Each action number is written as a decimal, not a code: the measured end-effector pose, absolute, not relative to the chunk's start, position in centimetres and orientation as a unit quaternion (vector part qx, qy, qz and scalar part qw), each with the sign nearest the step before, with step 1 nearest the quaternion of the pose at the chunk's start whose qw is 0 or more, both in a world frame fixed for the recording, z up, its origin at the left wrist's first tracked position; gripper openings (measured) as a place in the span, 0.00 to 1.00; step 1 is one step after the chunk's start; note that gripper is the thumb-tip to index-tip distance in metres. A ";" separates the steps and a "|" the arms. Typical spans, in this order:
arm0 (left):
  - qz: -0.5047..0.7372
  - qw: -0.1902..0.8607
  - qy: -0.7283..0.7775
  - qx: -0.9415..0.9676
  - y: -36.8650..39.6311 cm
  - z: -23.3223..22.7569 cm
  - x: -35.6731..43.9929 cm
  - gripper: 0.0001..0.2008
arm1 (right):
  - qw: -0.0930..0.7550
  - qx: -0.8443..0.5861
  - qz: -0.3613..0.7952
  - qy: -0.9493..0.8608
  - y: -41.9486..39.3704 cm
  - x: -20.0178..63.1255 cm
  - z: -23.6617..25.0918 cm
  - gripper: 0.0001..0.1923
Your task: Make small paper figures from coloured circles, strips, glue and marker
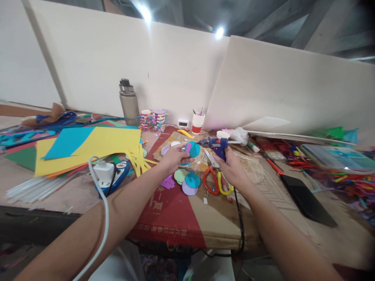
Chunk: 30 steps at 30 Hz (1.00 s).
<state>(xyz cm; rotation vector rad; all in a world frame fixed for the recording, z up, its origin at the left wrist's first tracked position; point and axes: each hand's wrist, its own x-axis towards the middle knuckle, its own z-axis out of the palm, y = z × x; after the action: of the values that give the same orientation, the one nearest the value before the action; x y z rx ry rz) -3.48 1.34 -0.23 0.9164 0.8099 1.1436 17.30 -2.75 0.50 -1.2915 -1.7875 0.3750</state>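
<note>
Between the fingers of my left hand is a teal paper disc with a purple strip across it. My right hand is wrapped round the handle of a blue hot glue gun. The gun's nozzle points left and is close to the disc; I cannot tell if they touch. A clear glue stick sticks out of its back. Below the hands lie loose paper discs in green, teal and lilac, and purple paper strips. Red-and-yellow-handled scissors lie under the gun.
Yellow paper sheets, a power strip and glue sticks are at left. A bottle, stacked paper pieces and a pen cup stand behind. At right lie a phone and a plastic box. The gun's cord crosses the front edge.
</note>
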 end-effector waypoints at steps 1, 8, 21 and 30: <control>0.508 0.668 0.359 0.408 1.3 -0.2 -3.5 0.17 | 0.435 -0.520 0.151 -0.719 -2.8 17.2 0.6 0.19; 0.514 0.666 0.355 0.409 1.2 0.0 -3.5 0.14 | 0.421 -0.526 0.154 -0.723 -3.4 16.8 0.7 0.15; 0.503 0.673 0.370 0.397 1.2 0.0 -3.5 0.20 | 0.440 -0.535 0.161 -0.703 -3.2 17.4 0.8 0.20; 0.493 0.683 0.367 0.395 1.3 0.3 -3.4 0.17 | 0.517 -0.558 0.297 -0.577 -2.7 19.2 1.4 0.12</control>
<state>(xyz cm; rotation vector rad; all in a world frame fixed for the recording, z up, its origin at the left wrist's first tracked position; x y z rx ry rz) -3.45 1.29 0.25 0.8853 0.8233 1.1044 19.25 -2.68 1.37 -1.3396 -1.3847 0.7138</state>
